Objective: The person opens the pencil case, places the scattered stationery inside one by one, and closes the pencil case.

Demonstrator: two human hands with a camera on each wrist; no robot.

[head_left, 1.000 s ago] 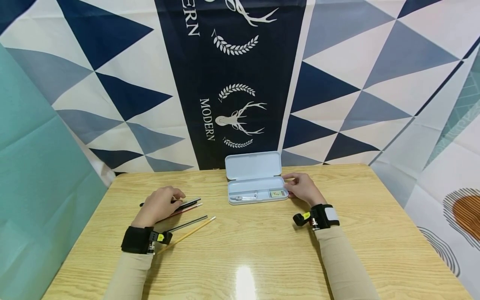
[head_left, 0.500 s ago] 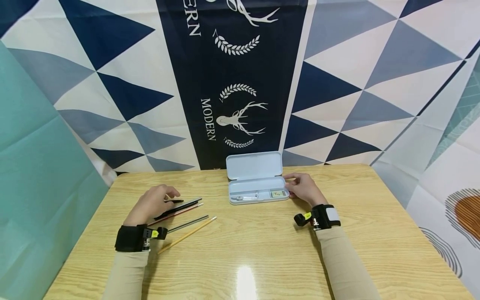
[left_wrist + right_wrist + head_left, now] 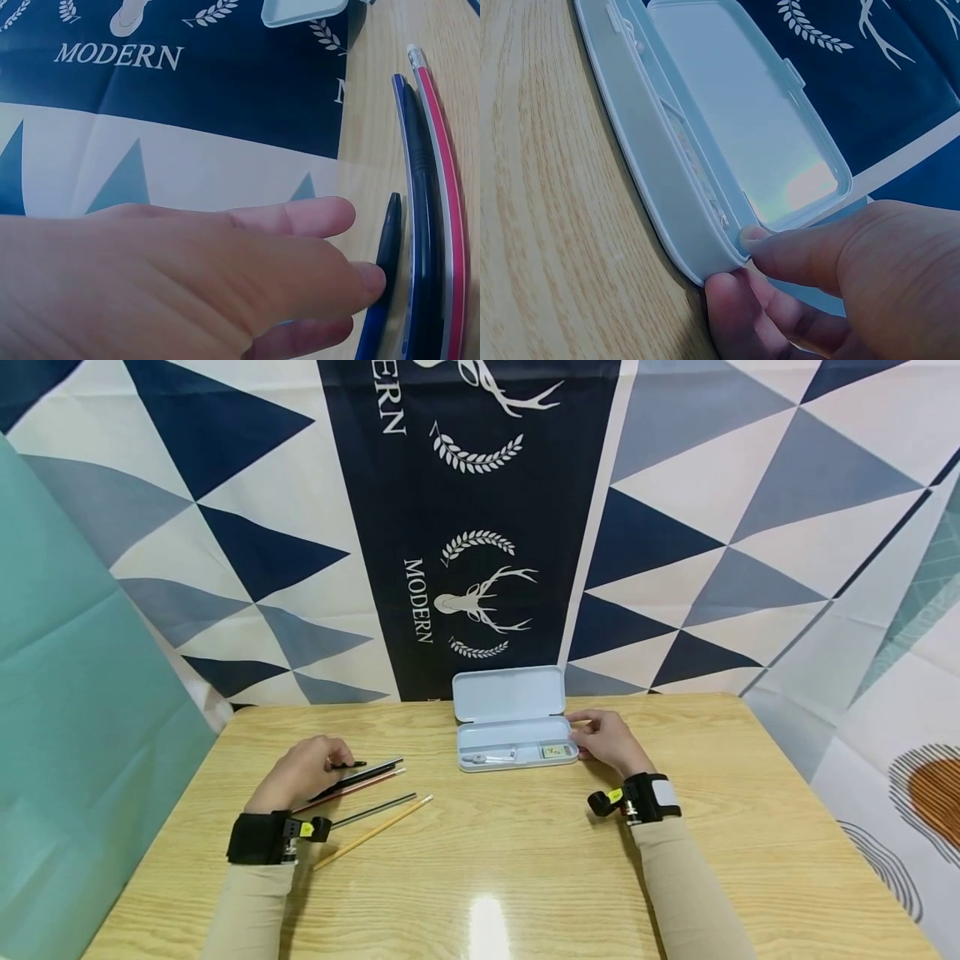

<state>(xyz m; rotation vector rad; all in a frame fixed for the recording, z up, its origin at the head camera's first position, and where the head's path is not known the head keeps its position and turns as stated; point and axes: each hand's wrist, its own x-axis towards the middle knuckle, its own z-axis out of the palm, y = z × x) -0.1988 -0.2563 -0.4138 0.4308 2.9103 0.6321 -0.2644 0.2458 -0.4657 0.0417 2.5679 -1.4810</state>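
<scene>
A: What are your hands doing?

B: Your left hand (image 3: 300,772) reaches down on the left side, its thumb tip against a slim dark pen (image 3: 391,240); whether your fingers close on it from the far side, I cannot tell. Your right hand (image 3: 606,745) pinches the right end of a pale blue pencil case (image 3: 652,176), thumb inside the rim, fingers outside.

A: How do you make the left hold a good one?

B: Set thumb and forefinger on opposite sides of the barrel, near its middle, so it is less likely to swing or roll. Mind the thicker black pen (image 3: 424,225) just beside it; a fingertip could nudge it. A light, steady right-hand pinch should stop the case sliding.

A: And further out?

B: Along the black pen lie a slim blue-edged stick (image 3: 399,94) and a red-striped pencil (image 3: 450,195). Nearer you on the counter (image 3: 750,860) slant a grey pencil (image 3: 373,809) and a yellow pencil (image 3: 372,833). The case sits open at the back, lid raised before a patterned cloth (image 3: 660,527), holding a compass-like tool (image 3: 477,758) and a small yellow-faced item (image 3: 556,751).
</scene>
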